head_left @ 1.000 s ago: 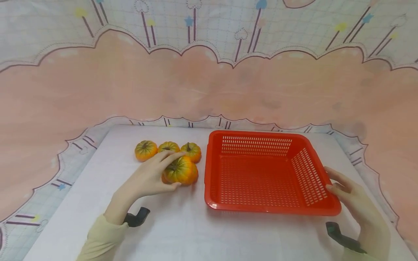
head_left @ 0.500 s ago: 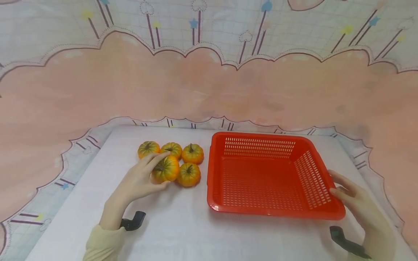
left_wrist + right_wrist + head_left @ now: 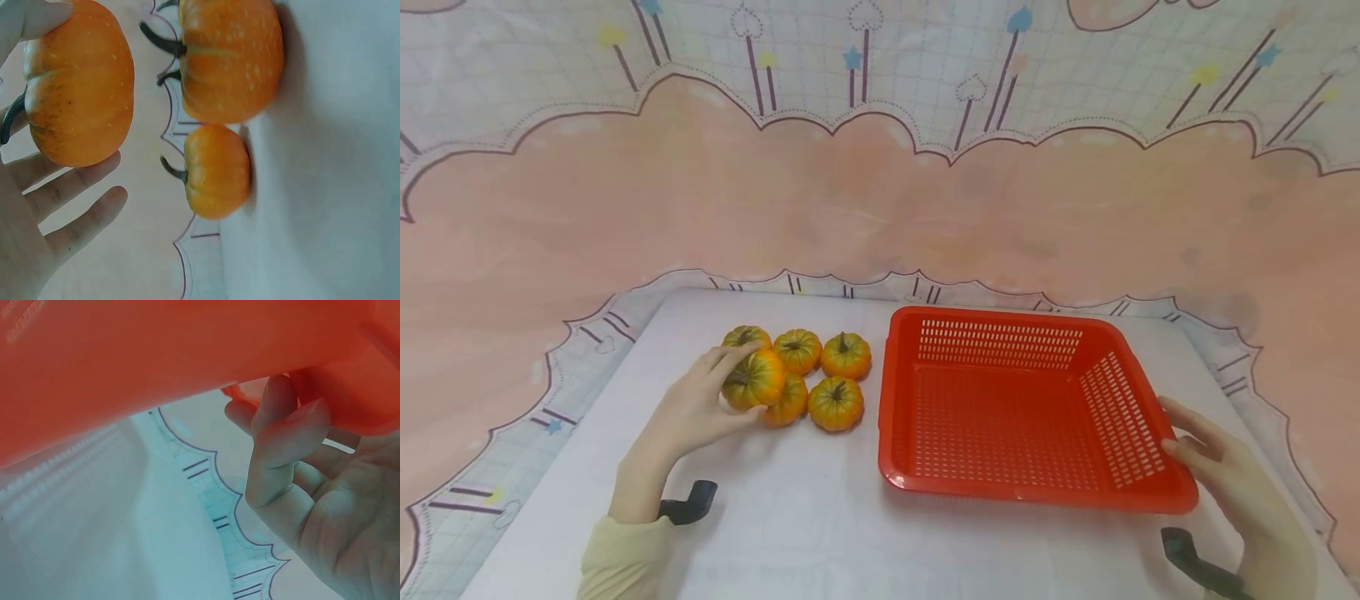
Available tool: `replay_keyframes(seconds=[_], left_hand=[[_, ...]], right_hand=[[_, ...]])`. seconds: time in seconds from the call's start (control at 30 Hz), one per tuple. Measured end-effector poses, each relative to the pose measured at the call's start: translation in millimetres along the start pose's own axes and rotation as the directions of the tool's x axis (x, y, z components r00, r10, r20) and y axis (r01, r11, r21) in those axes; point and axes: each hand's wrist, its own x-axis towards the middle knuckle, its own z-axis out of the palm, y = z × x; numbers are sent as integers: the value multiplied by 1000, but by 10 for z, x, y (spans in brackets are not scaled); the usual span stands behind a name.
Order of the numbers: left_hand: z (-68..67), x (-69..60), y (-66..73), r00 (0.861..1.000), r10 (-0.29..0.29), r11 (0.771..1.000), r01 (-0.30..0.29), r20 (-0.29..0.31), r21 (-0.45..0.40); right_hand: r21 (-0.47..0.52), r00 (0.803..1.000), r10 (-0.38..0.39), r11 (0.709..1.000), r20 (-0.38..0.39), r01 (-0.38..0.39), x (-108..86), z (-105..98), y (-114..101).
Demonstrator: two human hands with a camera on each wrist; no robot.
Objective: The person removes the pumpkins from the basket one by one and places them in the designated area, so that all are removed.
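Observation:
My left hand (image 3: 696,404) holds a small orange-and-green pumpkin (image 3: 760,379) between thumb and fingers. The left wrist view shows this pumpkin (image 3: 84,87) raised off the table, its dark stem toward the palm. Several similar pumpkins stand close by in two rows, among them a front one (image 3: 837,404) and a back one (image 3: 846,356); the held one partly hides two others. At the right is a red plastic basket (image 3: 1022,492) with slotted walls and nothing inside. My right hand (image 3: 1213,458) grips its right rim, fingers curled under the edge (image 3: 306,444) in the right wrist view.
A white cloth covers the table (image 3: 820,517). Behind it hangs a pink-and-white patterned curtain (image 3: 850,200), which also borders both sides. Dark straps with a protruding piece (image 3: 688,504) sit at each wrist.
My left hand has carried the pumpkin leftward, away from the basket, uncovering two front-row pumpkins. The right hand stays on the basket rim. The whole view has shifted slightly.

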Motion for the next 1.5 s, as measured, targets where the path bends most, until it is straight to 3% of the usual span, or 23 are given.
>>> replay_keyframes(seconds=[0.5,1.13,1.3,1.5], left_hand=[[-86,-90,-335,993,-119,993,119,-10,-7],[57,-120,-585,964,-239,971,241,119,-5],[88,-119,-610,948,-273,961,278,166,-6],[118,-113,-626,942,-279,958,287,185,-13]], right_hand=[[29,1000,11,1000,-8,-10,-4,-6,5],[17,1000,10,1000,-18,-10,-5,7,32],[17,1000,4,1000,-20,-4,-8,26,24],[21,1000,29,999,-2,-29,-16,28,-7]])
